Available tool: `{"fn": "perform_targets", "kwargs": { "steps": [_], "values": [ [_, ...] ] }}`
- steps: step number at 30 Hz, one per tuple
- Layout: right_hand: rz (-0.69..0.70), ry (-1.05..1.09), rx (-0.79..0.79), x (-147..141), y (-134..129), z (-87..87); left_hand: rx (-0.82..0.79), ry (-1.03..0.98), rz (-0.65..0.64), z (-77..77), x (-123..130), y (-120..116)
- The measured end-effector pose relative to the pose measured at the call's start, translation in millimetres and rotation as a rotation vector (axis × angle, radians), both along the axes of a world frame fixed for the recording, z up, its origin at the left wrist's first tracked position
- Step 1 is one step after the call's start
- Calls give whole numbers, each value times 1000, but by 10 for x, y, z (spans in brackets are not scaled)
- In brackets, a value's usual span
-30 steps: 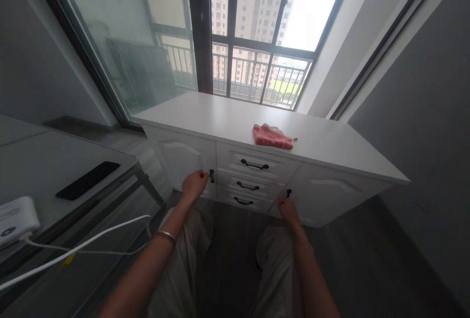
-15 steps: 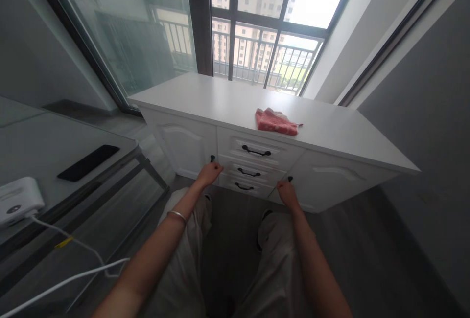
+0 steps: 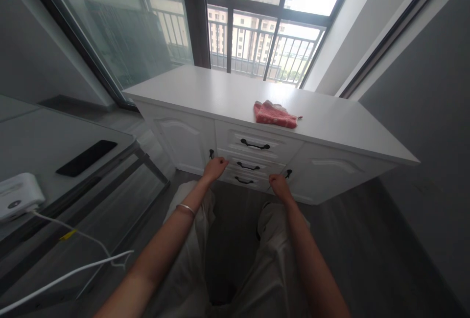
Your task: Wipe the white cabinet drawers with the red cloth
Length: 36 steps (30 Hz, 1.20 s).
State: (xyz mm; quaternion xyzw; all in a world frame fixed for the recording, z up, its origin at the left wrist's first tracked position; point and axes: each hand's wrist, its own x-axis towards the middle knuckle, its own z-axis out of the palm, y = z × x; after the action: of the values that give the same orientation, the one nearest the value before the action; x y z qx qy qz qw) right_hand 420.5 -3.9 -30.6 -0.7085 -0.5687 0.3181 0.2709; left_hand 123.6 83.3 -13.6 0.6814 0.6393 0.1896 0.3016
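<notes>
A white cabinet [image 3: 172,90] stands in front of me, with a stack of drawers between two side doors. My left hand [image 3: 216,167] is closed, its fingertips pinched, just right of the black left door handle [image 3: 211,154] and beside the middle drawer handle [image 3: 248,166]. Closed as well, my right hand [image 3: 280,187] is at the right side of the drawers, to the left of the right door handle [image 3: 288,174]. Whatever the fingers may hold is too small to make out. A crumpled red and white cloth [image 3: 276,114] lies on the cabinet top above the drawers.
At left, a table [image 3: 22,137] bears a black flat object [image 3: 87,158] and a white device [image 3: 21,196] with a cable. A white cable [image 3: 69,277] crosses the lower left. Behind the cabinet are large windows [image 3: 257,19]; a grey wall [image 3: 429,88] is at right.
Both hands have shifted inward towards the drawers, the left one to the right and the right one to the left, away from the door handles. The view has tilted down slightly.
</notes>
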Motion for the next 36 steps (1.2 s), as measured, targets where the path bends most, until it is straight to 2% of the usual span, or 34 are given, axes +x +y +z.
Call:
{"fn": "perform_targets", "kwargs": {
  "steps": [11, 23, 36],
  "values": [
    [10, 10, -22, -43, 14, 6, -22, -7, 32, 30, -171, 43],
    [2, 40, -1, -45, 22, -30, -17, 0, 44, 28, -213, 20],
    [-4, 24, -29, -125, 49, 26, -34, 0, 44, 53, -200, 9]
  ]
}}
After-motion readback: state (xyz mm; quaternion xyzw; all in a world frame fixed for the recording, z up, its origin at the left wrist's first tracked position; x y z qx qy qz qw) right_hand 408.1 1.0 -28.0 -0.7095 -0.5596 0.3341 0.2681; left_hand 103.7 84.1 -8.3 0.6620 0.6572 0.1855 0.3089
